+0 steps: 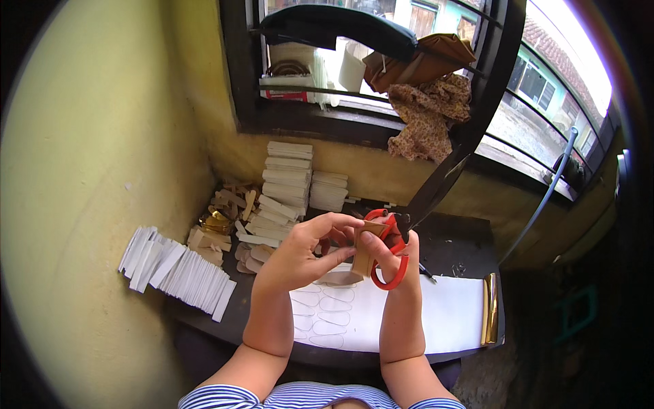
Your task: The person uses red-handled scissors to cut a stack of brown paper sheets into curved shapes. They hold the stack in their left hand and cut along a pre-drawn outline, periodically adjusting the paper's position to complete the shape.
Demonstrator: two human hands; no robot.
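Note:
Both hands are raised over the table around a small flat brown piece, which looks like card. My left hand pinches its left edge between thumb and fingers. My right hand presses its thumb on the piece's face and also carries scissors with red handles. The dark scissor blades point up and to the right, away from the piece. Below the hands lies a white sheet with several rounded outlines drawn on it. A tan piece rests on the sheet, partly hidden by my left hand.
White strips stand stacked at the back and in a leaning row on the left. Between them are loose tan pieces. A gold roll edges the sheet's right end, and a pen lies behind. Cloths hang at the barred window.

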